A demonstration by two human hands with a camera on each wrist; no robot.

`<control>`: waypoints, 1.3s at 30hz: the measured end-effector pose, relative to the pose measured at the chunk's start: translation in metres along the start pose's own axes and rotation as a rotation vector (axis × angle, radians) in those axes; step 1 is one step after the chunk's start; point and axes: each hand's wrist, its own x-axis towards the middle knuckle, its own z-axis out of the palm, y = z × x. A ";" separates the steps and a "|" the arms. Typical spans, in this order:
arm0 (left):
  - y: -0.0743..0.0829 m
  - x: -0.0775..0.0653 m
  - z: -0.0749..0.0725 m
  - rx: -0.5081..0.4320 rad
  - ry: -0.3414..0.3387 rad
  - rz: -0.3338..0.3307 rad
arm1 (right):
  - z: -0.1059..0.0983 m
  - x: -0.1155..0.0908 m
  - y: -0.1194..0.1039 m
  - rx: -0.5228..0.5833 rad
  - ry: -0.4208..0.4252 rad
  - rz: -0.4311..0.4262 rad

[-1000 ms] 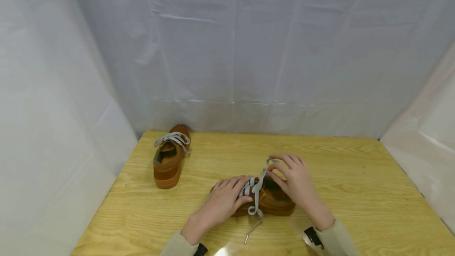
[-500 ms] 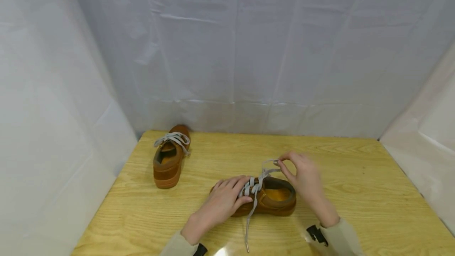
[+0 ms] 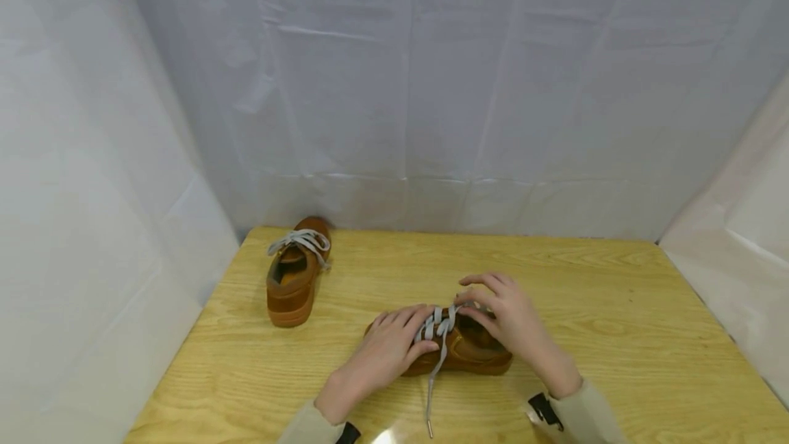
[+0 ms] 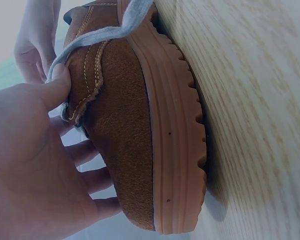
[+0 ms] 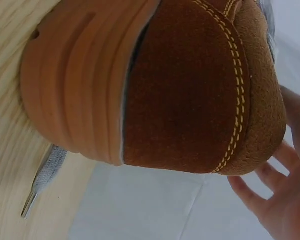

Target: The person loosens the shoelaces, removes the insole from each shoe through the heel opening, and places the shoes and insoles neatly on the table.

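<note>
Shoe (image 3: pixel 471 355) gripped by left hand (image 3: pixel 388 342), lace (image 3: pixel 445 333) pinched by right hand (image 3: pixel 510 315)
The shoe, at the near side of the table (image 3: pixel 622 341), should be held steady, the lace drawn gently. Toward the table's right edge, room is open; the far-left corner is taken by another shoe (image 3: pixel 298 284).

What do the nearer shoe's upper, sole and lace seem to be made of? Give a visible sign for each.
Upper: probably suede or an imitation, matt brown, by its fuzzy nap.
Sole: likely rubber, dull and smooth, by its moulded ridges and notched edge.
Lace: woven fabric, fibre unclear, by its textured weave; its tip looks metallic from its shine.
</note>
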 end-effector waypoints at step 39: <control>0.001 0.001 0.000 0.002 0.006 -0.002 | -0.013 0.014 0.013 0.051 -0.110 0.092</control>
